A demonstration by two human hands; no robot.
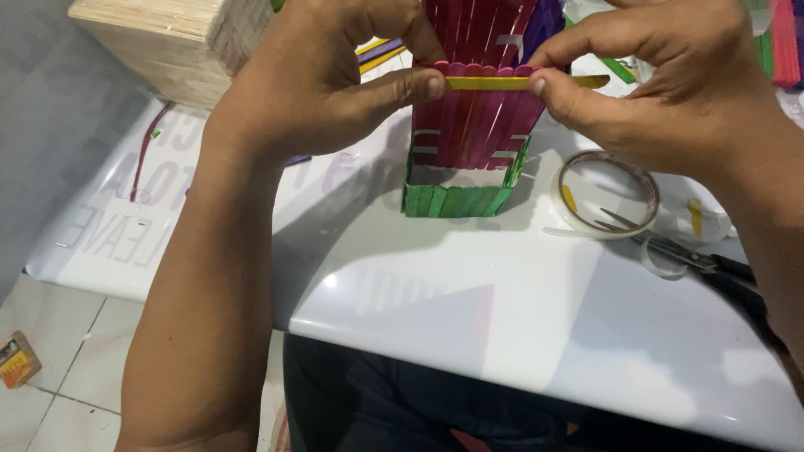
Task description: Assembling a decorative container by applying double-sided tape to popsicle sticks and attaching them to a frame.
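White glossy tabletop (469,310) fills most of the view, faint grey lettering showing through on its left part. Tiled floor (59,393) below on the left, with a small box (17,360) lying on it.

Far-left corner: big block of plain wooden craft sticks (167,42), stacked tight. Partly hidden by the left forearm.

Right of centre: tape roll (609,194) lying flat, clear, with a yellow scrap inside the ring. Scissors (678,251) just beside it, blades toward the roll, dark handle running off to the right under the right forearm. More coloured sticks (783,42) at the far-right edge, red and green, cut off by the frame.

Stick box (469,142) stands upright on the tabletop, centre, between both hands. Lower band is green sticks forming a square base, open side toward the camera. Above it, a wall of dark red sticks standing vertical, rounded tips up, clear tape strips across the lower part. Purple sticks behind, mostly hidden.

Yellow stick (490,82) lies horizontal across the top of the red wall, touching the tips.

Left hand (327,75) pinches the yellow stick's left end, thumb and fingers closed on it, also pressing against the red wall. Right hand (662,75) pinches it further right, thumb below and forefinger above, closed tight; the stick's tip pokes out past the fingers. Both hands cover the top of the box.
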